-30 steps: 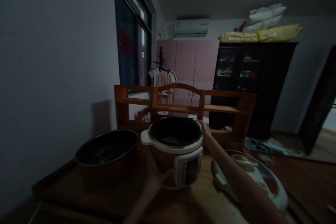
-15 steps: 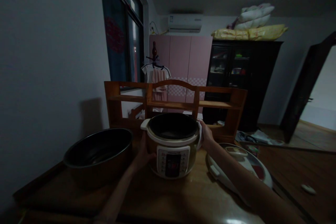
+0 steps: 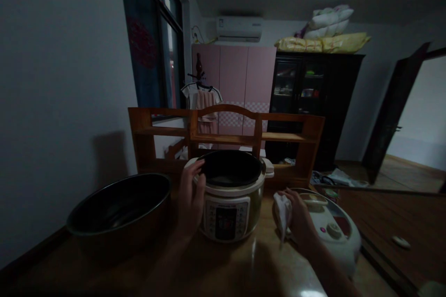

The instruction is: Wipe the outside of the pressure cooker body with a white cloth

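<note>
A pressure cooker body (image 3: 256, 213) with a control panel and a dark, uncovered interior stands upright on the wooden table. My left hand (image 3: 190, 195) is at its left side handle, fingers raised and apart with nothing held; whether they touch the rim I cannot tell. Right of the cooker, my right hand (image 3: 298, 213) is closed around a crumpled white cloth (image 3: 283, 209), apart from the cooker. Just beyond that hand lies the white cooker lid (image 3: 343, 246) with a knob and handle, partly hidden by the hand and forearm. The dark inner pot (image 3: 120, 204) sits on the left.
A low wooden shelf (image 3: 226, 139) runs along the back of the table (image 3: 240, 269). The wall (image 3: 62, 116) borders the left side. A small white object (image 3: 401, 242) lies on a brown surface to the right. Farther back are wardrobes and a doorway.
My right hand has left the cooker's right handle and moved right and down with the cloth. My left hand has risen from the cooker's side to its handle, fingers spreading. The view has shifted slightly.
</note>
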### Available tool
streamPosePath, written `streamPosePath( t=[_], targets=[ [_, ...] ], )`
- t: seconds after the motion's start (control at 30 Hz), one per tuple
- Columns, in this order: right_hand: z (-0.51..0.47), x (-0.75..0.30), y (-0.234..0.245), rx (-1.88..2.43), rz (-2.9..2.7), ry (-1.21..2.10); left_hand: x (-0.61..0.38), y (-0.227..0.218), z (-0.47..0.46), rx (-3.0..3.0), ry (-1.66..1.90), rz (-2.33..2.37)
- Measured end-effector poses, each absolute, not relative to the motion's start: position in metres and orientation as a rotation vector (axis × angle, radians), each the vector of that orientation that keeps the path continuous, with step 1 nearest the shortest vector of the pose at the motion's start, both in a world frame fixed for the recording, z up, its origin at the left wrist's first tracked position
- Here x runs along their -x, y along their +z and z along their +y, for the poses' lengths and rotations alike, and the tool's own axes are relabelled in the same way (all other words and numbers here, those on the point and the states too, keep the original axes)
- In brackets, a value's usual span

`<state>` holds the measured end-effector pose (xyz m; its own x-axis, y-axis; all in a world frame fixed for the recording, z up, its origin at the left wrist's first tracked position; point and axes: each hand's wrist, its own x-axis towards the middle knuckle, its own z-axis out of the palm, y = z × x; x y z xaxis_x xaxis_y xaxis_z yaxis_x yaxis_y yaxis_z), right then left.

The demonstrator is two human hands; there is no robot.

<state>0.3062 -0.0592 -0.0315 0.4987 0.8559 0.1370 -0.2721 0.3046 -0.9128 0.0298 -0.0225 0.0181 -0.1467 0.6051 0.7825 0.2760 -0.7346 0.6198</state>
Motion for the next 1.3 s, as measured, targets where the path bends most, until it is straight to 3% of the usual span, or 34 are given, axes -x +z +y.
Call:
streamPosePath(
  t=[0.17, 0.37, 0.53, 0.63, 0.83, 1.0, 1.17, 1.3],
  targets=[
    [-0.104, -0.298, -0.093, 1.059, -0.675, 0.822, -0.067, 0.111, -0.008, -2.537, 1.306, 0.957],
    [-0.113, -0.296, -0.148, 1.186, -0.617, 0.502, -0.068, 0.100, 0.010, -2.663, 0.651, 1.295],
    [-0.102, -0.296, -0.165, 1.275, -0.659, 0.581, -0.062, 0.082, 0.017, -2.656, 0.622, 1.345],
    [-0.100, -0.297, -0.161, 1.290, -0.663, 0.712, -0.062, 0.078, 0.024, -2.655, 0.603, 1.228],
    [-0.103, -0.282, -0.151, 1.267, -0.536, 0.644, -0.061, 0.074, 0.025, -2.650, 0.522, 0.814],
    [-0.105, -0.264, -0.142, 1.310, -0.487, 0.730, -0.056, 0.071, 0.028, -2.633, 0.517, 0.819],
    [-0.125, -0.267, -0.114, 1.617, -0.286, 0.385, -0.045, 0.076, 0.037, -2.565, 0.422, 0.820],
    [-0.114, -0.244, -0.092, 1.430, -0.484, 0.079, -0.040, 0.076, 0.043, -2.530, 0.430, 0.842]
  ],
)
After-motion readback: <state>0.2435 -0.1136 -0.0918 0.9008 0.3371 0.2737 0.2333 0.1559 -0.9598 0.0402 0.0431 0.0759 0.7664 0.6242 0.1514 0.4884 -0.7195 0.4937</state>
